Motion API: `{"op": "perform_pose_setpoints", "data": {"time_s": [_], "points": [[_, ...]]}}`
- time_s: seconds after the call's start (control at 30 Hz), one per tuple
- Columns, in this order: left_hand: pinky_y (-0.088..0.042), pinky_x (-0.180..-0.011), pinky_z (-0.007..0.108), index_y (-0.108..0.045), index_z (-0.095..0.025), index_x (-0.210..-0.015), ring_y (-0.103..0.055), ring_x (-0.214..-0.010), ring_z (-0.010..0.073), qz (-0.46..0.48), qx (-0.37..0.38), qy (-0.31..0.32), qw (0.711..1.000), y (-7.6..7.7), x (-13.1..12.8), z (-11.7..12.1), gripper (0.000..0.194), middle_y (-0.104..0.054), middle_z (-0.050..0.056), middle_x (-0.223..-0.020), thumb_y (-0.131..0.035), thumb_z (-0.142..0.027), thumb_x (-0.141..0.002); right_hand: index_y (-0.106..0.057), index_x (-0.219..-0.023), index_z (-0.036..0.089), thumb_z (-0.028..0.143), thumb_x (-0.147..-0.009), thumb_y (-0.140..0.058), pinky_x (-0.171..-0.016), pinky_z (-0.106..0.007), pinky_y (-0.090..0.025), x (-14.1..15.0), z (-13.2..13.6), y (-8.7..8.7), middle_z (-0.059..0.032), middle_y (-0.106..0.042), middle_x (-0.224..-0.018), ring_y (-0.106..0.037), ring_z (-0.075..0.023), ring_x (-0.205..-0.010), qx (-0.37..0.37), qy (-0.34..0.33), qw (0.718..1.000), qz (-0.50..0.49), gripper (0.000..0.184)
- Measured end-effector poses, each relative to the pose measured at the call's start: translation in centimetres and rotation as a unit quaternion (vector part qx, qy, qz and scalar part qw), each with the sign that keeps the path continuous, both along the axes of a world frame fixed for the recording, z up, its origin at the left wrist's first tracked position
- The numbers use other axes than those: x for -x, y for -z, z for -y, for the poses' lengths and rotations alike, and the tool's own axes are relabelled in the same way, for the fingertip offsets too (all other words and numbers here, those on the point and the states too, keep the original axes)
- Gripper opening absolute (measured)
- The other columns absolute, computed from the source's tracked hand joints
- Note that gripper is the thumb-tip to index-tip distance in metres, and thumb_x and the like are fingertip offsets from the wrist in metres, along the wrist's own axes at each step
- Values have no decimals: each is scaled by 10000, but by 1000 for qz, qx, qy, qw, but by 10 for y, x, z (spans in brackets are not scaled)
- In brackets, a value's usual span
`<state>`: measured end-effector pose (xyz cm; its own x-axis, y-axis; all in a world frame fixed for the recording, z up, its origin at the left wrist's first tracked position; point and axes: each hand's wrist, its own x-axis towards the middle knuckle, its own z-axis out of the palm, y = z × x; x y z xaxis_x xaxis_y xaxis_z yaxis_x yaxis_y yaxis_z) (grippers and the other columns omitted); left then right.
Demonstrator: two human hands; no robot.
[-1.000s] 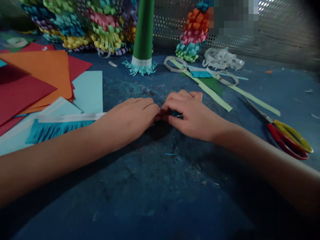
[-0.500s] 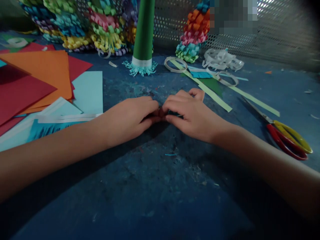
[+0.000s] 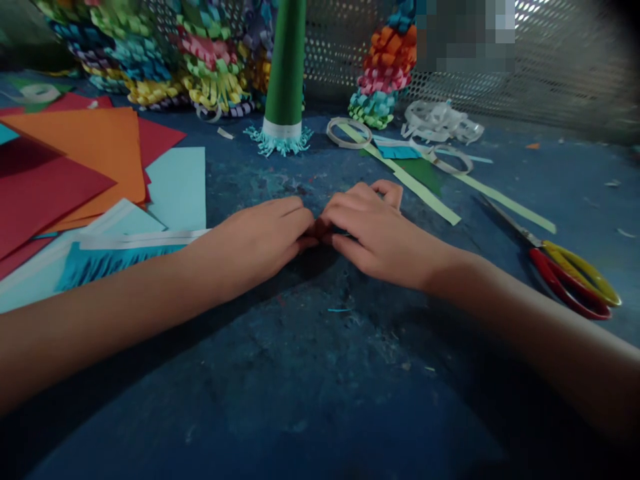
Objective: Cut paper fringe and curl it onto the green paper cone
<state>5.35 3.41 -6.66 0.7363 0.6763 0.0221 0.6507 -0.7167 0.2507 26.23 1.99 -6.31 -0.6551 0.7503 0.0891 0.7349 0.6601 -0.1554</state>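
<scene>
My left hand (image 3: 260, 240) and my right hand (image 3: 373, 230) meet fingertip to fingertip at the middle of the blue table (image 3: 310, 373). Both are closed in a pinch on something small between them, mostly hidden by the fingers; only a sliver of teal shows. A teal fringed paper strip (image 3: 100, 263) with a white band lies just left of my left wrist. Red and yellow scissors (image 3: 570, 273) lie to the right of my right forearm.
Orange, red and light blue paper sheets (image 3: 85, 160) spread at the left. A green cone (image 3: 285, 73) with a teal fringe stands at the back, with colourful curled-paper piles (image 3: 200, 60) and a stack (image 3: 387, 67) beside it. Tape rings (image 3: 349, 132), green strips (image 3: 425, 193) and a mesh wall (image 3: 550, 67) lie behind.
Both hands stay together, with fingers shifting slightly on the small piece; less of the teal shows now. The view has tipped a little.
</scene>
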Motion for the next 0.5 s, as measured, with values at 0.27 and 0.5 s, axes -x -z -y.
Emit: {"op": "perform_pose_setpoints", "data": {"time_s": [0.27,0.5], "points": [[-487,-801,322,-615,-178,-969,-666,-893,223,-35,19,-21,999,-10,-4,-4,151,-665,48,-949,-469,-216,-970,-534,-866,210,155,-911,-466,-964,-499,-313,4,2,-1,-113,-534,-1165,-473,-292,-1082,30,56,997,-46,98],[-465,-778,287,-655,-184,-918,-609,-865,193,79,59,17,995,-2,3,-16,164,-607,41,-953,-505,-242,-952,-595,-865,237,250,-905,-540,-1027,-534,-283,5,1,-2,-67,-598,-1097,-524,-290,-1135,101,104,983,-111,69]]}}
